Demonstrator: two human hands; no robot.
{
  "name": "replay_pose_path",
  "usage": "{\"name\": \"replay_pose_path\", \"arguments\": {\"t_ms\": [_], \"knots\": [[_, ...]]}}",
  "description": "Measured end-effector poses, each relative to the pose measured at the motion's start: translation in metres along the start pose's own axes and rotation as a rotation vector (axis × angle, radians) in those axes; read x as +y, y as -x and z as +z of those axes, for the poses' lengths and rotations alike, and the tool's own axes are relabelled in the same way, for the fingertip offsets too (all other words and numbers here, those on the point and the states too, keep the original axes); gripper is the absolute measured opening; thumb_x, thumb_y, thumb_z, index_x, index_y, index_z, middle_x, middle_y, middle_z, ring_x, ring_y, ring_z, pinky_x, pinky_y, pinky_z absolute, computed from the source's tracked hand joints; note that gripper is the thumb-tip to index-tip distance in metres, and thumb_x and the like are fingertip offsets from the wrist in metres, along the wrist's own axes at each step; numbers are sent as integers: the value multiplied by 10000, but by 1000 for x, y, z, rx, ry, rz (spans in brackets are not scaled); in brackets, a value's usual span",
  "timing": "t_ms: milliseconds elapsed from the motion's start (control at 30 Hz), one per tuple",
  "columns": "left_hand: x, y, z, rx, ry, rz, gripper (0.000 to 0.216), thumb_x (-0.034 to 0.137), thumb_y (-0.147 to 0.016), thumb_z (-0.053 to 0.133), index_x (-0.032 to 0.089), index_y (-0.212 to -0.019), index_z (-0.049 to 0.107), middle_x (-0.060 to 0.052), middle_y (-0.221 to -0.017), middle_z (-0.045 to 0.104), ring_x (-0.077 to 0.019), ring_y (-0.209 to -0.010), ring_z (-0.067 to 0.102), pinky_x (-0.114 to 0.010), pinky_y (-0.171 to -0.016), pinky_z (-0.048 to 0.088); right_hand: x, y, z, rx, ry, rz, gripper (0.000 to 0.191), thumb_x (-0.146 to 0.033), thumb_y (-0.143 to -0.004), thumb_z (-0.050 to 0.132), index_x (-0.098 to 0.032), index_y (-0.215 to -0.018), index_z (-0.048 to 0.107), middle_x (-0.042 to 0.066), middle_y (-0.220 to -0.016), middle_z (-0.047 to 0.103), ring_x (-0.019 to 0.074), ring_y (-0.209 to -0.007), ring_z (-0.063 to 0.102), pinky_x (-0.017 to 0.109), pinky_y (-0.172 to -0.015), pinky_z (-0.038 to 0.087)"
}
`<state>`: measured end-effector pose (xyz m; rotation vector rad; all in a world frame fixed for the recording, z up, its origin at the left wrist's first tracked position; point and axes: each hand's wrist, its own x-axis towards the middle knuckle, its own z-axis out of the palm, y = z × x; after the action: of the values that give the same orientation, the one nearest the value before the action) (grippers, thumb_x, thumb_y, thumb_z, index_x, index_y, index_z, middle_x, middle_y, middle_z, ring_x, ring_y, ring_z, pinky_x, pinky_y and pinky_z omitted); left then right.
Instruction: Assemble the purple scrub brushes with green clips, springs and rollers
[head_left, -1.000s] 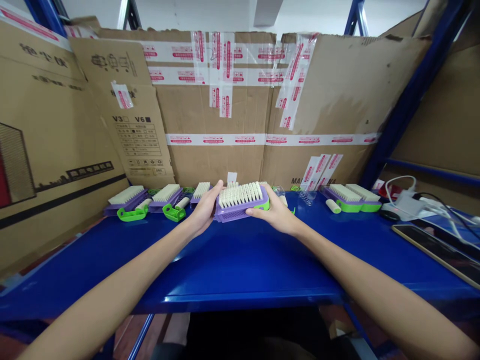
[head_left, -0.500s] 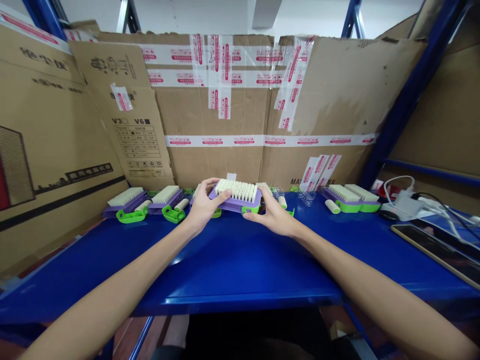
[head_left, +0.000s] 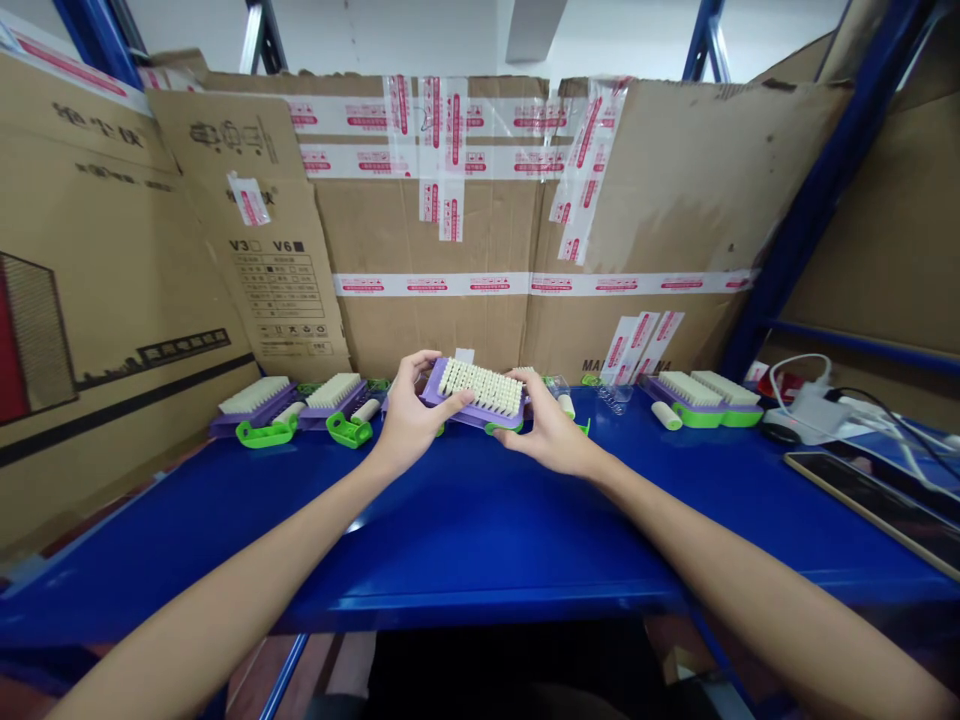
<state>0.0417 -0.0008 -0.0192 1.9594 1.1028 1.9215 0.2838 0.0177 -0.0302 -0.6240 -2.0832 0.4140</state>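
A purple brush (head_left: 480, 391) with cream bristles and a green part on its underside is held just above the blue table (head_left: 465, 520), bristles tilted toward me. My left hand (head_left: 411, 417) grips its left end, fingers curled over the top edge. My right hand (head_left: 550, 430) grips its right end with thumb and fingers closed round the edge.
Two purple brushes with green handles (head_left: 259, 408) (head_left: 339, 402) lie at the back left, another pair (head_left: 701, 397) at the back right. Taped cardboard sheets (head_left: 465, 220) wall the back and left. A charger with white cables (head_left: 817, 405) and a tablet (head_left: 877, 500) lie on the right.
The brush has been turned between my hands and tipped so its bristles face me more. My left hand has shifted up over the brush's left end.
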Motion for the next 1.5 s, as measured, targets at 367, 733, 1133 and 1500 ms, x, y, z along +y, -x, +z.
{"name": "replay_pose_path", "arguments": {"t_ms": [367,733,1133,1500], "knots": [[6,7,2,-18,-38,-2,712,469,-766,950,247,-1334,582,-71,-1237,707,-254,-1120,714,-432,-987,599,-3,-1,-6,-64,217,-73,700,-347,-839,827,-252,-1445,490,139,-1335,589,362,-1258,573,589,-1102,500],[11,7,2,-35,34,-52,766,480,-783,931,261,-1392,523,-117,-1383,669,-309,-1329,654,-493,-1169,510,2,0,3,-35,90,-37,717,-363,-830,851,-252,-1444,499,153,-1401,606,378,-1337,578,627,-1156,469],[12,10,11,-310,377,-409,678,552,-817,899,194,-1313,609,-167,-1388,735,-366,-1298,708,-561,-1095,606,-7,-1,6,5,-91,37,598,-400,-873,817,-260,-1377,527,109,-1337,646,330,-1256,618,565,-1108,505],[0,16,15,-262,270,-326,684,614,-795,895,208,-1272,622,-138,-1298,775,-354,-1188,750,-550,-1018,641,-1,3,11,-76,-121,69,633,-478,-900,819,-252,-1404,512,129,-1384,637,342,-1312,608,599,-1144,515]]}}
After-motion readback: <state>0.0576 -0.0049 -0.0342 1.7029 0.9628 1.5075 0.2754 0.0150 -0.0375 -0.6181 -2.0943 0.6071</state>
